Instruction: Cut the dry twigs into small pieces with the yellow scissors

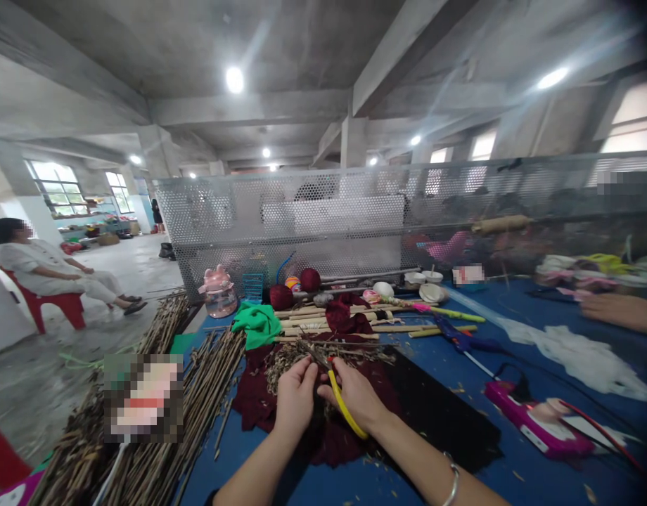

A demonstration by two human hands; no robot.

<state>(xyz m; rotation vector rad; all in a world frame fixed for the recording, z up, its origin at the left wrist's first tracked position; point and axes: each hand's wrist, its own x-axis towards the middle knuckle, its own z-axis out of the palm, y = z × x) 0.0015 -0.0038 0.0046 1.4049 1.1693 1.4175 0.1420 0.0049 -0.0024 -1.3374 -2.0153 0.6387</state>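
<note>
My right hand [358, 397] is closed around yellow-handled pruning shears [347, 407], whose dark blades point up and left toward my other hand. A small red part shows near their pivot. Just to the left, my left hand [296, 393] pinches thumb and finger together; what lies between them is too small to make out. Both hands are over a dark red cloth [254, 393] on the blue table [444, 379]. Right behind the fingertips lies a heap of short dry twig pieces [281, 365].
Long bundled twigs [207, 393] lie on the left. Behind are a green cloth [257, 323], dark red yarn balls [310, 280] and sticks. A blue glue gun [455, 334] and purple power strip [537, 422] lie right. Another person's hand [622, 316] is at far right; a person [49, 260] sits left.
</note>
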